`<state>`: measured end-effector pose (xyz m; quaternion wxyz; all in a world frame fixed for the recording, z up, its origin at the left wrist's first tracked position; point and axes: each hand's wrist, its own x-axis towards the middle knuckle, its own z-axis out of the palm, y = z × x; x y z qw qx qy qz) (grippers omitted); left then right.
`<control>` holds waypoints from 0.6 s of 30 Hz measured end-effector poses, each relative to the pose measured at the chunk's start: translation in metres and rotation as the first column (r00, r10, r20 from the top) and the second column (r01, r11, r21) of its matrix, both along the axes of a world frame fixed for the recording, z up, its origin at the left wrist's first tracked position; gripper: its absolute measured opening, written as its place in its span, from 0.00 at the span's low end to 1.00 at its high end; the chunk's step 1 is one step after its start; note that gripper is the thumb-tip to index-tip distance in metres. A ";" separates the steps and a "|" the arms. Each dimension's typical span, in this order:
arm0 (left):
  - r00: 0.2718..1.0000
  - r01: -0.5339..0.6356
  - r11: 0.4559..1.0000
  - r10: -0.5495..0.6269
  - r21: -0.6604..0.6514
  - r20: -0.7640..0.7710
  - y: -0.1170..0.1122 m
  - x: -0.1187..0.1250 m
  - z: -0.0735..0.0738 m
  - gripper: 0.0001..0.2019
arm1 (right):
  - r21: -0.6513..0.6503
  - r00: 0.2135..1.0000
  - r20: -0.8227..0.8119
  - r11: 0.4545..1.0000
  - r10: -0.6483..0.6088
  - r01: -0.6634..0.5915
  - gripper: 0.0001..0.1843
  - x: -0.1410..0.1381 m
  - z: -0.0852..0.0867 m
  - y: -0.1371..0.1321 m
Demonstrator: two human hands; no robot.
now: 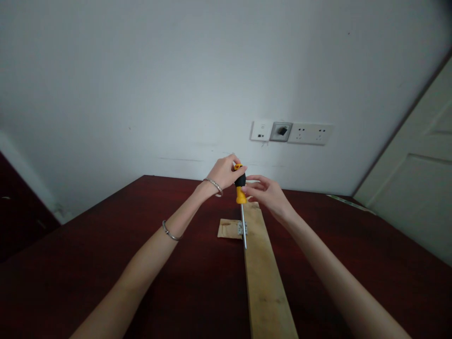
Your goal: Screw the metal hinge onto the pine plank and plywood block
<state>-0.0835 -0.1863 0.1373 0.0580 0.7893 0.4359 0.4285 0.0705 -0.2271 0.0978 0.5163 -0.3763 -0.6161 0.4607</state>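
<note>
My left hand (pixel 226 171) grips the top of a yellow and black screwdriver (pixel 240 194), its fingers closed round the handle end. Lower on the same handle, the fingertips of my right hand (pixel 267 192) touch it from the right side, with the other fingers partly stretched. The metal shaft points down toward the left edge of a long wooden board (pixel 263 268). Behind the shaft, a metal hinge (pixel 241 228) lies between the board and a small wooden piece (pixel 229 229). Whether the tip touches the board I cannot tell.
The board lies lengthwise on a dark red table (pixel 183 278). Beyond the table's far edge stands a white wall with a row of sockets (pixel 310 134). A white door (pixel 416 179) is at the right, and a flat strip (pixel 349 203) lies near the far right edge.
</note>
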 end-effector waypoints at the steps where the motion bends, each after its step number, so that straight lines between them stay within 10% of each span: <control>1: 1.000 -0.010 1.000 0.010 0.017 -0.001 -0.001 0.002 0.000 0.09 | 0.010 1.000 0.006 1.000 -0.015 0.015 0.24 0.001 -0.001 0.000; 18: 0.992 -0.048 0.982 0.068 0.181 -0.108 -0.037 0.012 0.002 0.10 | 0.276 0.989 0.065 0.955 -0.135 0.113 0.20 -0.004 -0.001 -0.001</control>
